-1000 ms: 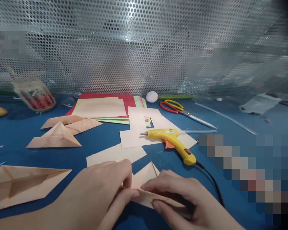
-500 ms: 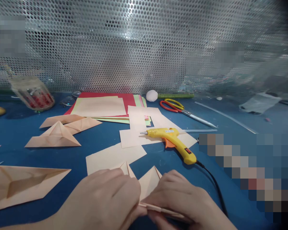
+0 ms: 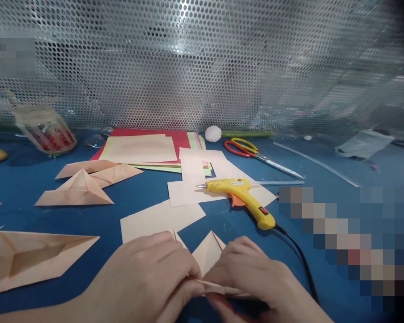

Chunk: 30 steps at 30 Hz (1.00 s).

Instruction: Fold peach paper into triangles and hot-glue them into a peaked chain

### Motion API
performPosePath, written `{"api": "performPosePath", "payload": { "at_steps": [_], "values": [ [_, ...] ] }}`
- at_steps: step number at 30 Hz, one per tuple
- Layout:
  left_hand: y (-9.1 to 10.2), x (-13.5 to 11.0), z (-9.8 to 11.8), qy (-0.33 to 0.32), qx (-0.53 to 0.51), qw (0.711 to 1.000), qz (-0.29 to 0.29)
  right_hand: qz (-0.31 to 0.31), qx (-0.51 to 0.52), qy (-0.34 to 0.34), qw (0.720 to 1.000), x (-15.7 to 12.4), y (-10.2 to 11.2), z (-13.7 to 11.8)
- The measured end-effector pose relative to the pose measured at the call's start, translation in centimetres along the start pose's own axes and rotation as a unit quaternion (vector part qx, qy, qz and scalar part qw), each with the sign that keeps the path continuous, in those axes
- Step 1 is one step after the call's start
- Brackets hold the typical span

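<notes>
Folded peach paper [image 3: 207,255], bottom centre of frame, left hand [image 3: 155,271] pinching its left part, right hand [image 3: 252,273] gripping its right.

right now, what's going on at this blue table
A person's left hand and right hand both pinch a folded peach paper piece. Other folded peach paper shapes lie to the left on the blue tabletop. Beyond the hands, a yellow pistol-shaped glue gun lies partly on flat pale paper sheets, with red-and-yellow-handled metal scissors farther back.
</notes>
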<state>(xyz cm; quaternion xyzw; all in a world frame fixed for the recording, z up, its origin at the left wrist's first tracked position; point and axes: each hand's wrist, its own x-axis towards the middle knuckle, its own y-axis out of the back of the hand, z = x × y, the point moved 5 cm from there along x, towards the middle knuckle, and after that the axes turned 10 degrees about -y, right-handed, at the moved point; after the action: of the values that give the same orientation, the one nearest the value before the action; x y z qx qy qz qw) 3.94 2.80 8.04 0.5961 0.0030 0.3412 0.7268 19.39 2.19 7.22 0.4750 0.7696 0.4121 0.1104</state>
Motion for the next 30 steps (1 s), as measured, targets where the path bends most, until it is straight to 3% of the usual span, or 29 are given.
{"api": "performPosePath", "payload": {
  "at_steps": [4,7,10,13,16,20,24,28,30],
  "values": [
    [0.3,0.1,0.2,0.014,0.026,1.0,-0.003,-0.008,0.001,0.003,1.0,-0.2,0.0,-0.1],
    [0.7,0.2,0.3,0.013,0.025,0.999,0.026,-0.015,-0.007,-0.004,1.0,-0.2,-0.2,0.0],
    [0.3,-0.2,0.2,0.017,0.017,1.0,0.002,-0.012,-0.016,-0.018,1.0,-0.2,-0.3,0.1],
    [0.1,-0.8,0.6,-0.024,0.066,0.997,0.007,-0.008,0.005,-0.019,1.0,-0.3,-0.1,0.2],
    [0.2,-1.0,1.2,-0.084,0.142,0.986,0.03,0.015,0.014,0.014,1.0,-0.5,0.3,0.1],
    [0.2,-0.7,1.2,-0.098,0.15,0.983,0.026,0.038,-0.019,0.059,0.997,-0.4,0.0,0.1],
    [0.0,-0.5,1.0,-0.098,0.174,0.979,0.047,0.142,-0.045,0.115,0.982,-0.8,0.0,0.0],
    [-0.5,-0.8,1.3,-0.126,0.184,0.973,0.061,0.107,-0.161,0.126,0.973,-1.2,-0.3,-0.5],
    [-0.1,-0.9,1.6,-0.137,0.19,0.969,0.079,0.123,-0.192,0.136,0.964,-1.5,0.0,-0.9]
  ]
}}
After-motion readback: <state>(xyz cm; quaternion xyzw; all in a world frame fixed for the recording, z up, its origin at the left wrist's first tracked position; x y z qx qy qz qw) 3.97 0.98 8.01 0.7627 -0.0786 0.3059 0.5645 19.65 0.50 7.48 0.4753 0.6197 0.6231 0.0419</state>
